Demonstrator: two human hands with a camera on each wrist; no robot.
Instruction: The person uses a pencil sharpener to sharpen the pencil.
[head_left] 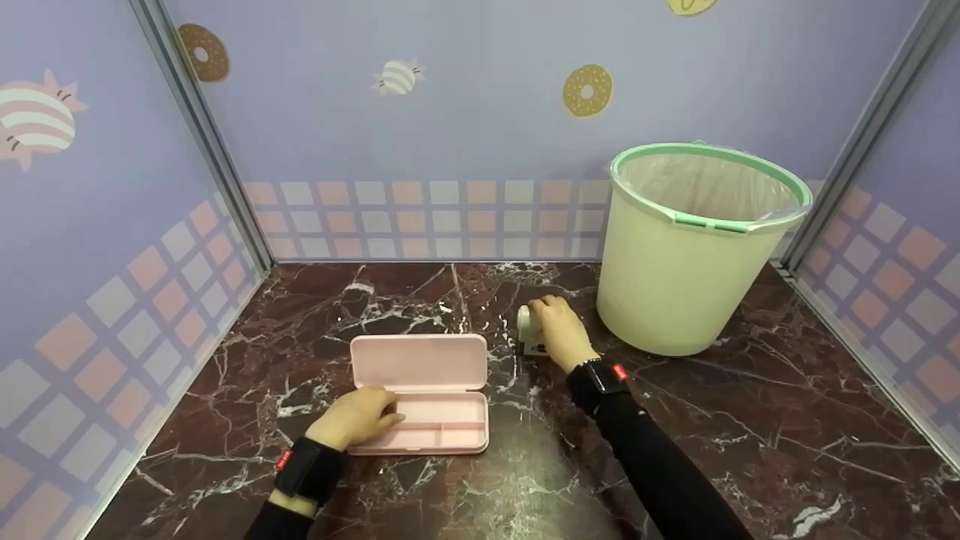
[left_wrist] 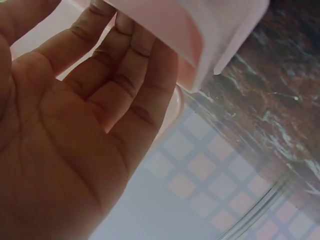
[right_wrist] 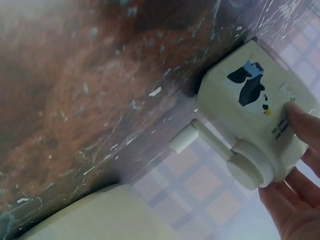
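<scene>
A pink pencil case (head_left: pixel 420 361) lies with its lid raised toward the back, and its divided tray faces me. Over the tray's left end rests my left hand (head_left: pixel 356 416), fingers loosely bent. In the left wrist view the pink wall of the case hides its fingertips. To the right and farther back, my right hand (head_left: pixel 562 330) grips a cream crank pencil sharpener (right_wrist: pixel 240 107) from above. Penguin pictures decorate its side, and the crank handle (right_wrist: pixel 210 140) sticks out. The sharpener's base is close to the table; whether it touches cannot be told.
A pale green trash bin (head_left: pixel 675 270) with a clear liner stands right of my right hand, near the back wall. The dark red marbled table (head_left: pixel 510 495) is bordered by purple patterned panels (head_left: pixel 480 135) at the back and both sides.
</scene>
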